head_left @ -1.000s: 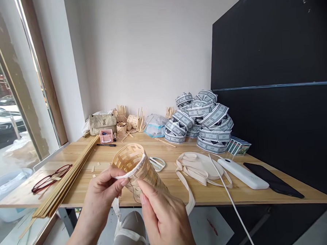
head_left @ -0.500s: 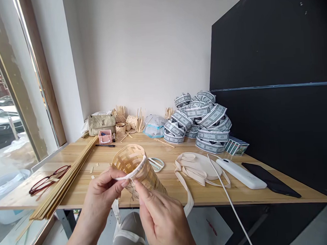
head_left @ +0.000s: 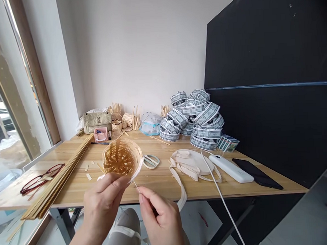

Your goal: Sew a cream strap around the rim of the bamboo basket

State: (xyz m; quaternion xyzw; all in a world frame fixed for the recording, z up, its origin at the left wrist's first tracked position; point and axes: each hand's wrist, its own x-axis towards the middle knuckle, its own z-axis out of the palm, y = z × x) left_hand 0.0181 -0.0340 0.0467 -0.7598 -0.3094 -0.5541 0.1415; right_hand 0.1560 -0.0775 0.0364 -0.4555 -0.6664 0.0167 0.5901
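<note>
A round woven bamboo basket [head_left: 122, 157] is tipped so that I look into its mouth. White cloth tape [head_left: 139, 170] covers the near right part of its rim. My left hand [head_left: 105, 198] is closed on the front of the rim, pinching basket and tape together. Between thumb and forefinger, my right hand [head_left: 160, 214] holds a thin needle [head_left: 137, 187], its far end at the taped rim. A length of white tape hangs over my knee. Scissors [head_left: 151, 161] lie on the table just right of the basket.
On the wooden table are bamboo strips [head_left: 64, 171], red glasses [head_left: 42, 180], a coil of cream tape [head_left: 193, 164], a white power bank [head_left: 231, 168] and a black phone [head_left: 257, 173]. Behind them stand printed ribbon rolls [head_left: 193, 117] and a pink box [head_left: 101, 134]. A white cable [head_left: 225, 203] crosses the front edge.
The basket has tilted so its mouth faces me more. My right hand has drawn back slightly from the rim, and the needle now shows clearly. The camera view has shifted a little.
</note>
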